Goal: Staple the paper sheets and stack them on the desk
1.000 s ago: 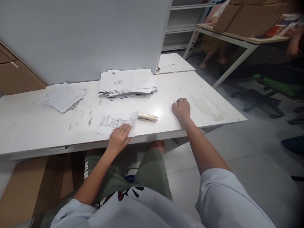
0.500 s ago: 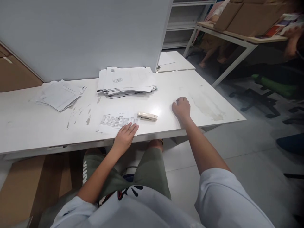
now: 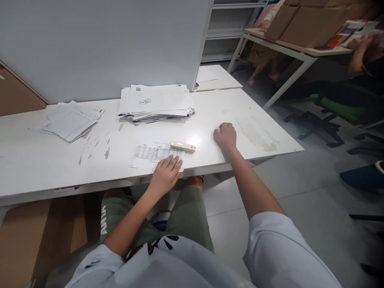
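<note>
My left hand lies flat with fingers stretched out on a printed sheet with a table on it, near the front edge of the white table. A beige stapler lies on the sheet's far right corner, just beyond my fingertips. My right hand rests on the tabletop to the right of the stapler, fingers curled into a loose fist with nothing visible in it.
A thick stack of papers sits at the back centre against a white partition. A smaller loose pile lies at the back left. Another table with cardboard boxes, office chairs and another person's arm are at the right.
My left hand has slid the printed sheet to the right, so its corner now lies under the stapler. My right hand has stayed in place.
</note>
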`<state>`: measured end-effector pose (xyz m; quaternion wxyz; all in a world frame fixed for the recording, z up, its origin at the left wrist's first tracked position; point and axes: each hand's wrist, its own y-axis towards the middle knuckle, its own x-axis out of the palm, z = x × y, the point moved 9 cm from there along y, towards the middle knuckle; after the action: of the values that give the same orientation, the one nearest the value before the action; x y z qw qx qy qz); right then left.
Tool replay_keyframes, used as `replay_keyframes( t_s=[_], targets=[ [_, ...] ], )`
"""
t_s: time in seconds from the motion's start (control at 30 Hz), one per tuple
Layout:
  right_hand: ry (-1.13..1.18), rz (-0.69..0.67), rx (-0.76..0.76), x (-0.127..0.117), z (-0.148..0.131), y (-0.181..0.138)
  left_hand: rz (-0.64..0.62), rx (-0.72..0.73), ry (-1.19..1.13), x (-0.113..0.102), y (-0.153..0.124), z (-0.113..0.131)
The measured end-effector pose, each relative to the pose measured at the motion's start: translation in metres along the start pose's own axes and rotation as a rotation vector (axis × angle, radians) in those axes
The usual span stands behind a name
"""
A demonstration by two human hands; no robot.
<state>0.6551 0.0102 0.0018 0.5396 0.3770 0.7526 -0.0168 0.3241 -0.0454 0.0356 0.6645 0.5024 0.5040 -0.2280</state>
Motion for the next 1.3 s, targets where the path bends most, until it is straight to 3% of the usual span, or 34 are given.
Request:
replay_keyframes(
  t_s=[0.2,0.43,0.53,0.63,0.73,0.83,0.93,1.1,1.3],
  targets=[
    [0.007,-0.012,0.009,0.002,0.002,0.0,0.032,-0.092,0.043,-0.016,-0.007,-0.024],
    [0.018,-0.018,0.014,0.001,0.001,0.0,-0.052,-0.05,0.061,-0.002,0.012,-0.002],
    [0.005,-0.018,0.015,0.0,-0.001,0.001,-0.091,0.003,0.035,-0.002,0.008,-0.004],
    [0.003,-0.02,0.015,-0.001,-0.003,0.001,-0.081,-0.087,0.037,-0.014,-0.016,-0.04],
    [0.009,-0.023,0.014,-0.001,-0.004,0.001,-0.05,-0.36,0.103,-0.031,-0.053,-0.1],
    [0.014,-0.016,0.019,0.0,-0.001,0.001,-0.134,-0.477,0.082,-0.03,-0.079,-0.137],
    [0.022,-0.011,0.016,0.001,0.0,0.001,-0.23,-0.433,0.014,-0.021,-0.083,-0.142],
    [0.015,-0.026,0.018,0.001,0.0,0.001,-0.255,-0.369,-0.067,-0.014,-0.067,-0.136],
    [0.015,-0.02,0.029,-0.002,-0.002,0.002,-0.134,-0.412,-0.116,-0.023,-0.059,-0.142]
  ],
)
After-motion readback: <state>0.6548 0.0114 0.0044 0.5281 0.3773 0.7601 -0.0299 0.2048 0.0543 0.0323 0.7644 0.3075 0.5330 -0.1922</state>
